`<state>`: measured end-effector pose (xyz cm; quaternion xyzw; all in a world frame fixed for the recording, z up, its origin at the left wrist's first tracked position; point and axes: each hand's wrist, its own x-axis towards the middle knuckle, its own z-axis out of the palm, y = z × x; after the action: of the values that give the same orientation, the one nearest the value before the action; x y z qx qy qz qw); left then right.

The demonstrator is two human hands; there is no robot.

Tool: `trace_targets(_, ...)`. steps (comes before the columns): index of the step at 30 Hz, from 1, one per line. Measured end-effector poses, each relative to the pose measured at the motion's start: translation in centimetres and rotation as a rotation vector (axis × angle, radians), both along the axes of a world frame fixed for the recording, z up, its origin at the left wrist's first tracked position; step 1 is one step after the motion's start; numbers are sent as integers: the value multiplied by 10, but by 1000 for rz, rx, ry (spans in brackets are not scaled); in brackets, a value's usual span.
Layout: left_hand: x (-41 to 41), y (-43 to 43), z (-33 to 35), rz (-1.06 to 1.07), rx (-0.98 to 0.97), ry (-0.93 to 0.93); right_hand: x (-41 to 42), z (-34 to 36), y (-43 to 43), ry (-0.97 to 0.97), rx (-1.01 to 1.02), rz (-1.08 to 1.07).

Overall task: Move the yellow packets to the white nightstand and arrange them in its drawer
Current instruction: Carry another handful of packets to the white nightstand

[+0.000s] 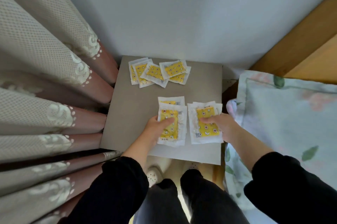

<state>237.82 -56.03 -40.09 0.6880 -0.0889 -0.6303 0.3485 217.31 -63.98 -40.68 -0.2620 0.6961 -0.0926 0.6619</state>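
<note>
Holding, left hand (156,129): I see the thumb laid across the top of a stack of yellow patterned packets in white-edged wrappers (172,132), with the fingers hidden beneath, pinching its near-left side.
Holding, right hand (225,127): the thumb lies across a second stack of the same packets (207,129), and the fingers curl behind its right edge.
Stack axis: both stacks run lengthways from me toward the wall, side by side and just apart.
Stack place: over the front half of the white nightstand's flat top (127,114); I cannot tell whether they rest on it or are lifted.
Loose packets (157,72): a fanned, overlapping heap at the back of the top, tilted various ways.
Surroundings: a beige-and-pink lace-trimmed curtain (45,78) crowds the left side, a pale-blue floral pillow (282,114) lies to the right, and a grey wall (182,14) is behind.
</note>
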Motion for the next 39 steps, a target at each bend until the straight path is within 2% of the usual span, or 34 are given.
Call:
trace_targets(5, 3, 8, 45, -121, -39, 17, -8, 36, 33, -19, -26, -91)
trace_targets(9, 17, 21, 73, -245, -93, 7, -1, 73, 76, -5, -127, -142)
trace_targets(13, 24, 51, 93, -424, -130, -81, 6, 99, 138, 4, -193, -307)
trace_targets(20, 20, 138, 96, -700, -107, -65, 19, 108, 271, 18, -192, -616)
trace_targets(29, -73, 261, 92, -1122, -51, -24, -32, 99, 480, 163, -95, -1020)
trace_targets(39, -178, 463, 74, -1698, -65, -61, -55, 80, 736, 134, -79, -1534)
